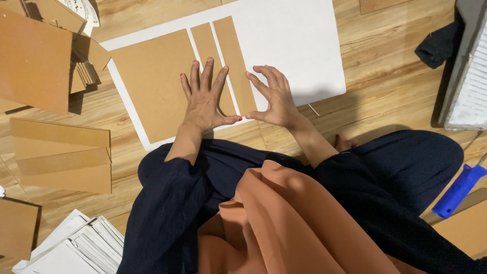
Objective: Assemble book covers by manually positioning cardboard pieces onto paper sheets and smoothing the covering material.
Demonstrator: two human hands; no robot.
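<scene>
Wooden floor (pixel 385 76) under white sheet (pixel 294 40); left hand (pixel 204 99), right hand (pixel 274 99) pressing brown cardboard strips (pixel 231 45), fingers spread flat, gripping nothing.

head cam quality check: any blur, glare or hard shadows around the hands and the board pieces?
Head view: sharp overall, left hand and right hand crisp with no motion blur; white sheet is bright but keeps its edges, no blown glare; soft shadows fall right of the right hand and beside the cardboard stack; narrow cardboard strips clearly separated; slight wide-angle stretch at the frame edges.
</scene>
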